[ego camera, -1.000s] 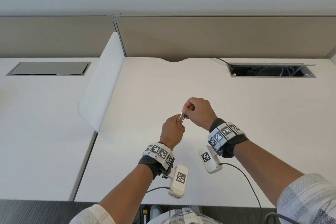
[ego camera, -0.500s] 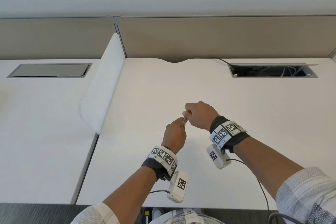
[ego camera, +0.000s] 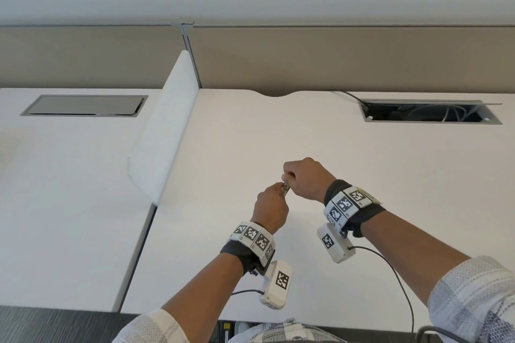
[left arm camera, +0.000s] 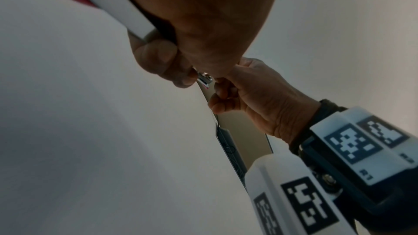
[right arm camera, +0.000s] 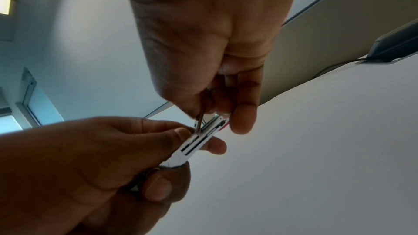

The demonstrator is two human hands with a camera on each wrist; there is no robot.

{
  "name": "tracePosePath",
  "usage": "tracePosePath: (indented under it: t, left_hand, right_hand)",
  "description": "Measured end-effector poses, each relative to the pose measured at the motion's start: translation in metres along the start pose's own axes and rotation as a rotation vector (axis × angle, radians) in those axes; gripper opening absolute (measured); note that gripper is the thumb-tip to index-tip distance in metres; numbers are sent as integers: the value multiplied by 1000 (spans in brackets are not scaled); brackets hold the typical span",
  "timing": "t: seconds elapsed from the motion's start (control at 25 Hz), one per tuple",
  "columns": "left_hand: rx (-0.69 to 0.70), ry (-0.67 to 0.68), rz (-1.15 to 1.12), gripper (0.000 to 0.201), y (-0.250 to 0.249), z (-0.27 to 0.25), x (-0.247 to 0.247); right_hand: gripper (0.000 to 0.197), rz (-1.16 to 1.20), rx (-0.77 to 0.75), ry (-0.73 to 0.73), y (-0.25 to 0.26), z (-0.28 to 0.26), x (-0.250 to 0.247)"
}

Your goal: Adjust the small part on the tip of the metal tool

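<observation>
The left hand (right arm camera: 95, 163) grips a small silvery folding pocket tool (right arm camera: 199, 142) between thumb and curled fingers, holding it above the white tabletop (ego camera: 306, 133), well clear of the surface. The right hand (right arm camera: 203, 45) comes in from above, its fingertips (right arm camera: 244, 113) pinching a thin metal blade or implement (right arm camera: 199, 122) that stands partly swung out of the tool's slotted edge; which implement it is cannot be told. In the head view both hands meet in mid-air at the tool (ego camera: 286, 189). To do this well, the left hand should probably brace the body firmly while the right pulls the implement steadily about its hinge, fingers kept off any edge. Beyond lie a white divider panel (ego camera: 164, 133) and an open cable tray (ego camera: 432, 113).
</observation>
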State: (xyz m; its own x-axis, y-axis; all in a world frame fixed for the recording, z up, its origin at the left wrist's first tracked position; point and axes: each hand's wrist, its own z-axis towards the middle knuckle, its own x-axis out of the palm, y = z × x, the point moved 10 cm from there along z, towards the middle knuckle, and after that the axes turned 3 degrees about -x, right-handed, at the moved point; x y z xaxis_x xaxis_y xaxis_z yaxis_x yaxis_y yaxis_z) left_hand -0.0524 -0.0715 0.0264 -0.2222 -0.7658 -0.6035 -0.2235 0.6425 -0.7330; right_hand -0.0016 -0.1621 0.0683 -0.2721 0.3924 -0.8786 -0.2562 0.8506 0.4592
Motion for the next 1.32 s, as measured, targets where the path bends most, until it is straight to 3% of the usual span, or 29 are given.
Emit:
tracePosePath:
  t: [0.32, 0.84, 0.96, 1.08, 1.2, 1.32]
  left_hand:
    - [-30, -27, -131, 37, 11, 9, -4]
    - [-105, -8, -121, 30, 11, 8, -6]
    - [-196, 78, -333, 32, 19, 6, 1]
    - [-249, 106, -581, 47, 21, 4, 2]
    - [-203, 71, -594, 48, 14, 5, -4]
    - [-181, 71, -577, 45, 9, 6, -6]
  right_hand:
    - [23, 61, -61, -45, 6, 5, -4]
    - [21, -72, -125, -98, 19, -5, -8]
    - [22, -58, -136, -92, 21, -8, -8]
    - [21, 47, -84, -138, 15, -6, -14]
    - [21, 251, 32, -222, 1, -2, -26]
    - [22, 308, 92, -248, 0, -1, -31]
